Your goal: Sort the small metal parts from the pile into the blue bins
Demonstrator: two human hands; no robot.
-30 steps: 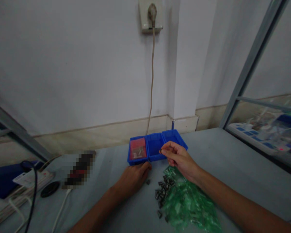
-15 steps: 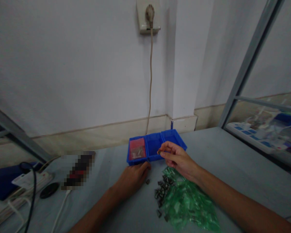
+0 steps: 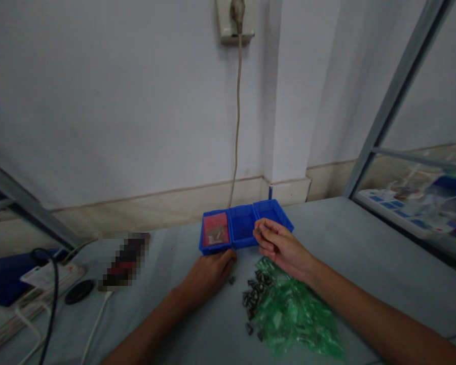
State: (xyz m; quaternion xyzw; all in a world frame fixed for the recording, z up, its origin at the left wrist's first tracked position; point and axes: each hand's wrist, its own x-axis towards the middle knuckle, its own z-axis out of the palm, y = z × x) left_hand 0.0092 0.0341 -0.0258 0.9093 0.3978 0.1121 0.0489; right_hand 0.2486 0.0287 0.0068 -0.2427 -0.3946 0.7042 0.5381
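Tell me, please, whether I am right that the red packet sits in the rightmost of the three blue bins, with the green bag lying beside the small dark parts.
Not quite: the head view shows the red packet in the leftmost of the three blue bins, with the green bag lying beside the small dark parts.

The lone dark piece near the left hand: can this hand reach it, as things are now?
Probably yes: the piece lies on the table close beside the left hand, and nothing visible stands between them.
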